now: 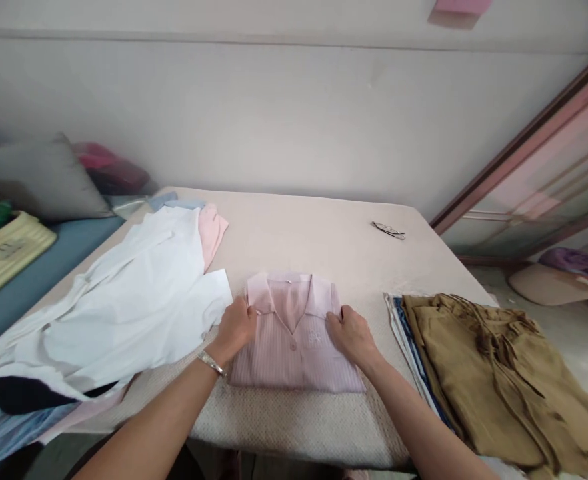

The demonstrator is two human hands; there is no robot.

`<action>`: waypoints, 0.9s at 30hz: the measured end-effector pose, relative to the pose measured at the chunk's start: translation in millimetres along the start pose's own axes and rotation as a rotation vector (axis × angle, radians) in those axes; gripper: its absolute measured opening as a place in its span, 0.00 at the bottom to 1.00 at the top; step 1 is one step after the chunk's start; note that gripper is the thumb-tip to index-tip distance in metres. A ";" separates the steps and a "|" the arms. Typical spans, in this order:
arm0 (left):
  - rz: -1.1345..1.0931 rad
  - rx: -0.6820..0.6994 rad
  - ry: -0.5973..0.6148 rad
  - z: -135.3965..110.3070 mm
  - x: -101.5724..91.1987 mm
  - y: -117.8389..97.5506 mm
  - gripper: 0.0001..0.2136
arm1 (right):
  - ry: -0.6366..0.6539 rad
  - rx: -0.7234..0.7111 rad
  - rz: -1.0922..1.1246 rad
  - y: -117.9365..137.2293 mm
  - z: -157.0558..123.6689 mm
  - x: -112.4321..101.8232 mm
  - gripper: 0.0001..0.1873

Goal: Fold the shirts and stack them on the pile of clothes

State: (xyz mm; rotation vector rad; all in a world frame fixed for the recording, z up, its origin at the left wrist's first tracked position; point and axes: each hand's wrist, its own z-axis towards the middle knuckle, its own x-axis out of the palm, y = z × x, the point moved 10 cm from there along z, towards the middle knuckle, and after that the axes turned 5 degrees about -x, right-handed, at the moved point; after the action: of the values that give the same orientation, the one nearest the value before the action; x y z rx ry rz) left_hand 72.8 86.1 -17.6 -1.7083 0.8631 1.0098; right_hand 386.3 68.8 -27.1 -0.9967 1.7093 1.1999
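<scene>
A folded pink striped shirt (294, 350) with a collar and one button lies on the cream-covered table (324, 233), near the front edge. My left hand (235, 328) grips the shirt's left side just below the collar, fingers curled on the cloth. My right hand (350, 332) pinches the shirt's right side in the same way. A metal bracelet sits on my left wrist.
A loose heap of white clothes (124, 307) with pink and blue pieces lies at the left. A stack of folded clothes topped by an olive-brown garment (494, 373) sits at the right. Glasses (388, 230) lie far right. Pillows (39, 177) are back left.
</scene>
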 end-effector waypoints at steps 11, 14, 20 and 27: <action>-0.520 -0.085 0.167 -4.4 18.9 18.8 0.14 | 0.016 -0.034 0.016 6.4 -9.1 10.8 0.18; -0.481 0.011 0.077 0.0 8.6 8.5 0.12 | 0.040 -0.042 -0.015 12.8 -9.2 8.1 0.17; -0.477 0.161 -0.015 -4.3 -15.8 -21.2 0.16 | 0.002 -0.081 -0.029 18.7 -19.6 -37.7 0.16; -0.606 0.421 -0.044 -67.1 -31.4 -147.6 0.16 | -0.151 -0.090 -0.079 -45.6 -59.7 -147.0 0.17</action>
State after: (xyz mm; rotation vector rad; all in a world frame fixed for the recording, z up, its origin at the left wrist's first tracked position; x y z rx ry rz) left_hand 205.8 71.9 79.3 -1.4393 0.4366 0.4161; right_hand 471.7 22.9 106.6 -0.9913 1.4975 1.2766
